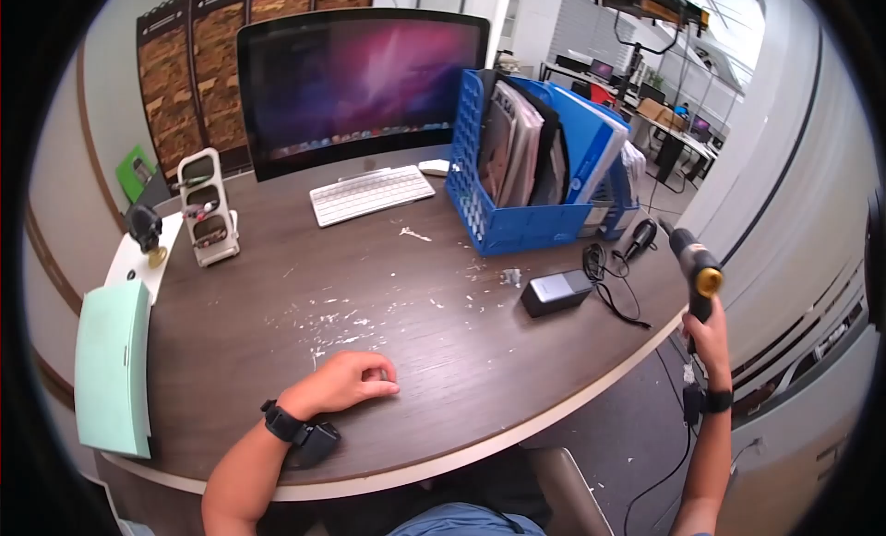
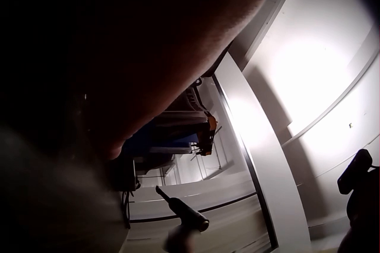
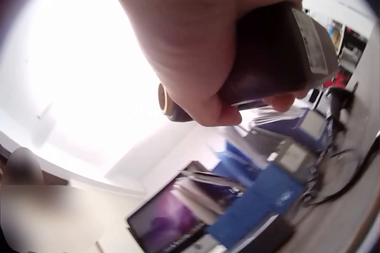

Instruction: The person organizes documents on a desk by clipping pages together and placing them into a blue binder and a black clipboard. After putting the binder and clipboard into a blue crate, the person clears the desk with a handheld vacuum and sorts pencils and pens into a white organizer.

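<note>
In the head view my right hand [image 1: 709, 342] grips the handle of a black handheld tool [image 1: 697, 264] with a gold-rimmed end, raised beyond the desk's right edge. The right wrist view shows the fingers of my right hand [image 3: 208, 45] wrapped round the tool's dark body [image 3: 279, 57]. My left hand [image 1: 351, 381] rests on the desk [image 1: 443, 333], fingers loosely curled and holding nothing, beside scattered white scraps [image 1: 337, 328]. In the left wrist view, the tool [image 2: 187, 212] shows in the distance.
A black-and-grey box [image 1: 556, 291] and a coiled cable [image 1: 609, 277] lie at the right. Behind stand a blue file rack [image 1: 526, 227], a keyboard [image 1: 372, 194] and a monitor [image 1: 360, 93]. At the left are a white holder [image 1: 209, 208] and a mint-green case [image 1: 115, 370].
</note>
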`<state>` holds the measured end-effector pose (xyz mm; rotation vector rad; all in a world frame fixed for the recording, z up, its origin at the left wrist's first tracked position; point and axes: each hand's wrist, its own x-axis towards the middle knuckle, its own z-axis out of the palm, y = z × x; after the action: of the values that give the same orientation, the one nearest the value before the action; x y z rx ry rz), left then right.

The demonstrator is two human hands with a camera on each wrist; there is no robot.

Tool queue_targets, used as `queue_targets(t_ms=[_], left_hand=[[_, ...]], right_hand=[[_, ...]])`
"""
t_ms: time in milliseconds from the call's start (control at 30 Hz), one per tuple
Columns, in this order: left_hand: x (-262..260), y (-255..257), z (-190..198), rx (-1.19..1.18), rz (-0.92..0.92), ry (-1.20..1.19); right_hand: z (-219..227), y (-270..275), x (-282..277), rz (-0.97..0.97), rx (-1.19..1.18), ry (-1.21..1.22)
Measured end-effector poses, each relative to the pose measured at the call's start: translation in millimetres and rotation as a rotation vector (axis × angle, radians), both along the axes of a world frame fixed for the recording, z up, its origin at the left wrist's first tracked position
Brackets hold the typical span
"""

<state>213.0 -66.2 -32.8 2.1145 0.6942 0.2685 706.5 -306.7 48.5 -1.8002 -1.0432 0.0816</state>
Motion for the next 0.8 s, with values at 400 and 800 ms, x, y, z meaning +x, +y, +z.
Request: queue_targets(t_ms=[400,800], left_hand=[[-1,7,-7,-0.202,0.168,-0.068],[-103,138,-13,0.142,0.892,-0.49]], right_hand=[[-103,84,141,-0.378,-0.588,-0.559],[-39,161,-103,0.643,0.017,0.074]])
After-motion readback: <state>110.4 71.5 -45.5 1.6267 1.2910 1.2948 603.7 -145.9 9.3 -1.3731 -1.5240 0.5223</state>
